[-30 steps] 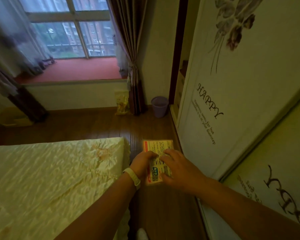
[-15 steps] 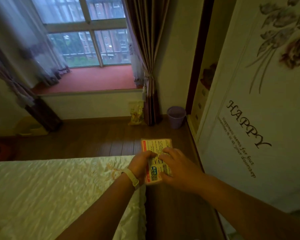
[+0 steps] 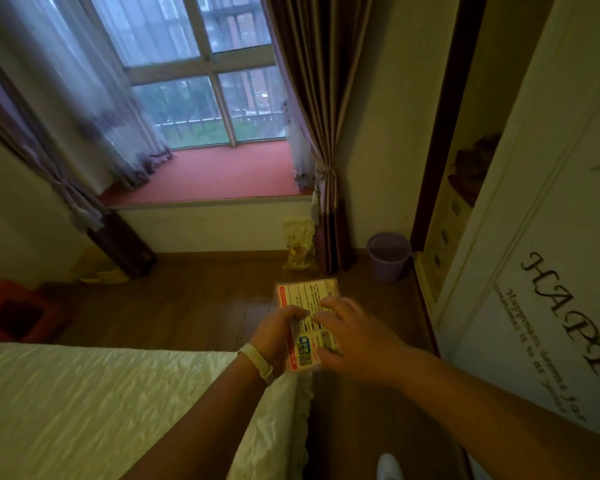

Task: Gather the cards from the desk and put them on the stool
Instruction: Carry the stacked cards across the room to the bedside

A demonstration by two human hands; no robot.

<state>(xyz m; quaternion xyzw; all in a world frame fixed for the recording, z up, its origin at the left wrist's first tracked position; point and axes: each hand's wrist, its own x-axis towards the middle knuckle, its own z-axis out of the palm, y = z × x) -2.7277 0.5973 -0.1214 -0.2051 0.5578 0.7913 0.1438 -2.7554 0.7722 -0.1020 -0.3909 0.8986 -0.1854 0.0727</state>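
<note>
Cards (image 3: 307, 299) in a stack, held in the air above the floor (image 3: 205, 306), just past the bed (image 3: 101, 403) corner; both hands on them. Left hand (image 3: 279, 332) grips the stack's left long edge, fingers closed round it, band on the wrist. Right hand (image 3: 355, 339) lies over the stack's right side, fingers (image 3: 326, 304) curled onto the top card, pinning it. Step in hand, as I judge: carrying the gathered cards to the stool. No desk in view; the stool is not clearly seen. A red-orange thing (image 3: 18, 313) at 9 o'clock on the floor may be it, cannot tell. To carry well: keep the edges squared, thumb pressure steady, stack level so that no top card slides off; one hand should free itself only at set-down. Around: purple bin (image 3: 388, 256) at 1 o'clock by the wardrobe door (image 3: 534, 237), yellow bag (image 3: 298, 247) at 12 against the wall below the window seat (image 3: 208, 174), curtain (image 3: 312, 109) beside it. The bed corner narrows the passage; turning left means rounding it
</note>
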